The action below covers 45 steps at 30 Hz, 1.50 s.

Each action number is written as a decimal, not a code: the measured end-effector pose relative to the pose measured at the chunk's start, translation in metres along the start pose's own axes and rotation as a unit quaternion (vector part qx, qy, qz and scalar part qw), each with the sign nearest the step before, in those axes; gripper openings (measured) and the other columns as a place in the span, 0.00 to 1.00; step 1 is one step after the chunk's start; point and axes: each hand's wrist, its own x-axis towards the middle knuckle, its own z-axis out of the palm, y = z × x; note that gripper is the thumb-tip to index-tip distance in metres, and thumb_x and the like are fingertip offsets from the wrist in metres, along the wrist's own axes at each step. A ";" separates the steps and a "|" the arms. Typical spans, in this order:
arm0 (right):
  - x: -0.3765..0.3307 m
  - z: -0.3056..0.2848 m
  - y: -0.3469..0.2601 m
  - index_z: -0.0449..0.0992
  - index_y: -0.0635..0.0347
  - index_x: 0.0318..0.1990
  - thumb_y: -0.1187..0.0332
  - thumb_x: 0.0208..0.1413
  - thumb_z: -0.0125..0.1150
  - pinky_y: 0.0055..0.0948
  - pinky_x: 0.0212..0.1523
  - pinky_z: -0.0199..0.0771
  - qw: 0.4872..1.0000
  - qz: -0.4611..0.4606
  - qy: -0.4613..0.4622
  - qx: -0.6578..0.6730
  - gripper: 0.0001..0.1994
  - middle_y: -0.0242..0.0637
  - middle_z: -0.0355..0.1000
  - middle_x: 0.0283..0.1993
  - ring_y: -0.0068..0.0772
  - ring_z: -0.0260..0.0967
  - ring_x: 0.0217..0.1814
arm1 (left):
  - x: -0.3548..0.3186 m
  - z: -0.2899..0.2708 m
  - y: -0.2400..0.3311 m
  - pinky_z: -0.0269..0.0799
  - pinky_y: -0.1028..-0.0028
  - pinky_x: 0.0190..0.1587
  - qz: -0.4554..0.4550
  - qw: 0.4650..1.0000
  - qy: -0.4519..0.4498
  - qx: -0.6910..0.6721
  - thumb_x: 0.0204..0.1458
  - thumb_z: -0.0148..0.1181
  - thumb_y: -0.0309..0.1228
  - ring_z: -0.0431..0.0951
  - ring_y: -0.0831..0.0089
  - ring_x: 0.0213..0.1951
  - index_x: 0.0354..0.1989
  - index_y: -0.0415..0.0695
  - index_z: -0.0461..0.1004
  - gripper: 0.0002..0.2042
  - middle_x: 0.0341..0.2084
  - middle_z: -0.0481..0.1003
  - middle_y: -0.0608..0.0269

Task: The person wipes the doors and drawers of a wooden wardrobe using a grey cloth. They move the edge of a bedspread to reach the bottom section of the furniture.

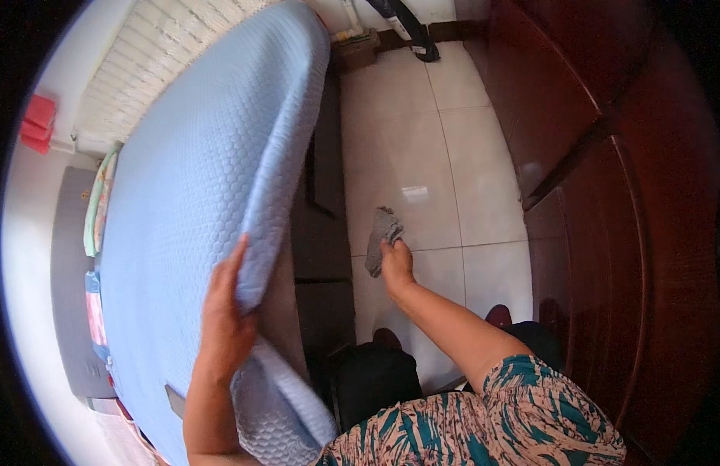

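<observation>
Left hand (226,330) on the edge of the light-blue quilted cover (181,194), spread over the bed; can't tell if its fingers are clenched. Right hand (399,268) has fingers closed on a grey cloth (384,226), over the tiled floor (399,155). White ribbed radiator (154,62) beyond.

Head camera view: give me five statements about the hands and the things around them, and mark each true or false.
1. The right hand holds a crumpled grey cloth. True.
2. The left hand is on the floor. False: it is at the edge of the light blue quilted bed cover.
3. The glossy dark red panelled cabinet stands at the picture's left. False: it is at the right.
4. White square floor tiles show between bed cover and cabinet. True.
5. Both hands hold the cloth. False: only the right does.
</observation>
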 end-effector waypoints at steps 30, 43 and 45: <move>-0.084 0.089 0.021 0.57 0.64 0.62 0.74 0.62 0.40 0.38 0.67 0.47 0.936 -0.167 -0.266 0.161 0.21 0.50 0.53 0.66 0.45 0.50 0.68 | 0.022 0.022 -0.060 0.47 0.56 0.63 -0.021 0.990 0.103 0.092 0.28 0.46 0.21 0.59 0.50 0.59 0.37 0.44 0.77 0.22 0.49 0.71 0.52; 0.089 0.152 -0.107 0.62 0.66 0.58 0.72 0.59 0.42 0.40 0.59 0.60 0.924 -0.361 -0.096 0.081 0.19 0.54 0.60 0.60 0.52 0.59 0.60 | 0.016 0.022 -0.061 0.48 0.55 0.62 -0.025 0.989 0.096 0.110 0.32 0.50 0.25 0.61 0.49 0.58 0.37 0.45 0.76 0.19 0.48 0.72 0.52; 0.120 0.156 -0.122 0.62 0.66 0.58 0.69 0.59 0.42 0.39 0.58 0.60 0.934 -0.327 -0.114 0.091 0.20 0.54 0.62 0.59 0.50 0.61 0.58 | 0.020 0.023 -0.059 0.49 0.55 0.62 -0.018 0.989 0.097 0.106 0.33 0.51 0.25 0.61 0.50 0.58 0.37 0.45 0.77 0.17 0.47 0.72 0.52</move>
